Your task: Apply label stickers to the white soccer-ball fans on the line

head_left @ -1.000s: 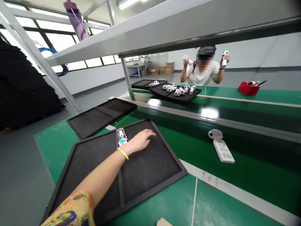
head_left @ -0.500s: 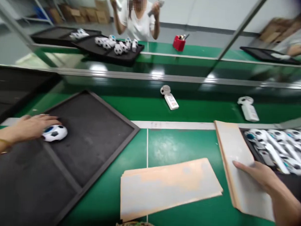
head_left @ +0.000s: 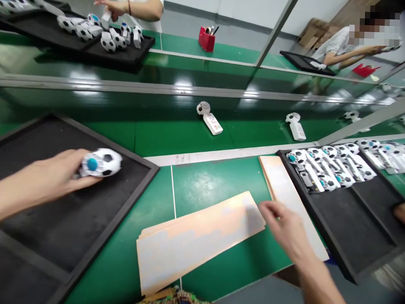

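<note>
My left hand (head_left: pixel 67 167) grips a white device with a black-patched soccer-ball head (head_left: pixel 109 162) and a blue round centre, above the black divided tray (head_left: pixel 97 210). Its lower part is hidden by my fingers. My right hand (head_left: pixel 284 226) hovers between two stacks of flat cardboard strips, with loosely curled fingers and nothing visible in them. One cardboard stack (head_left: pixel 199 240) lies in front of me, close to those fingertips. The other cardboard stack (head_left: pixel 287 186) lies partly behind the hand, beside a second black tray (head_left: pixel 346 219) holding rows of soccer-ball devices (head_left: pixel 328 161).
Soccer-ball devices (head_left: pixel 213 123) lie spaced along the green surface (head_left: pixel 170 137) beyond the white strip. Across from me, a person's hand (head_left: pixel 114 7) is over a tray of similar devices (head_left: pixel 83 30). A red pen holder (head_left: pixel 206 39) stands farther back. A metal post (head_left: pixel 276 30) rises there.
My left hand has lifted the soccer-ball device and moved right with it. My right hand has come off the right cardboard stack and shifted left. The camera view has turned right.
</note>
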The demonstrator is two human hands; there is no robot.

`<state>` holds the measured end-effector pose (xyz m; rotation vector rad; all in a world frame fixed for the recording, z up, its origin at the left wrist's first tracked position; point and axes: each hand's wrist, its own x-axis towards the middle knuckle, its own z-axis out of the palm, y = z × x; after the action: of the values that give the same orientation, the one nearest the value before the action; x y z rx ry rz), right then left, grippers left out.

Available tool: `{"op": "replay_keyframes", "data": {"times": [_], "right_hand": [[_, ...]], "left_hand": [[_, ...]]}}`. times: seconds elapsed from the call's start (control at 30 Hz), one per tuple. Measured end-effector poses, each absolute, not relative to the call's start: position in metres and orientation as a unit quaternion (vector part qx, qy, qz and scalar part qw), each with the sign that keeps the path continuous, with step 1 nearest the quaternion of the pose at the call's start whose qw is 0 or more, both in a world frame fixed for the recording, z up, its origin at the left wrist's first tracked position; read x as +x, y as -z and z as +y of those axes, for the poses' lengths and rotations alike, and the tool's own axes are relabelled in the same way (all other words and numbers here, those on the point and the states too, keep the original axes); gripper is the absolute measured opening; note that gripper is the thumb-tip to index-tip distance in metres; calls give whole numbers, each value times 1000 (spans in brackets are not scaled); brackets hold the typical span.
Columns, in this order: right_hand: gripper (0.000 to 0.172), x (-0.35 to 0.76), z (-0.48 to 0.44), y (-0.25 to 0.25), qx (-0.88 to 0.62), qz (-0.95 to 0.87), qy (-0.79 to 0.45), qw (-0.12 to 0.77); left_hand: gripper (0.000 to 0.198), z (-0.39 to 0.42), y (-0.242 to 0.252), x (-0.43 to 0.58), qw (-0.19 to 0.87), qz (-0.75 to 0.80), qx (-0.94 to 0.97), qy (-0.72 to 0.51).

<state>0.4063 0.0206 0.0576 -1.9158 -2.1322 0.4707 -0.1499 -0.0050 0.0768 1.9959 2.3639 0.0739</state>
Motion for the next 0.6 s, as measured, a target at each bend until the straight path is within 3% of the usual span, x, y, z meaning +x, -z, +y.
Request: {"op": "replay_keyframes", "data": {"times": [0.17, 0.33, 0.47, 0.6], "right_hand": [[21, 331, -35, -36, -502, -812, -257, 152], [19, 322, -50, -31, -494, -832, -194, 165], [25, 321, -49, -28, -487, -837, -176, 174], [25, 324, -47, -11, -484, -817, -240, 204]], "left_hand": [[70, -4, -61, -113, 63, 709, 698, 71], [81, -23, -53, -155, 170, 772, 610, 52], [52, -38, -62, -170, 185, 810, 554, 56], [31, -46, -94, -151, 185, 793, 577, -73]]}}
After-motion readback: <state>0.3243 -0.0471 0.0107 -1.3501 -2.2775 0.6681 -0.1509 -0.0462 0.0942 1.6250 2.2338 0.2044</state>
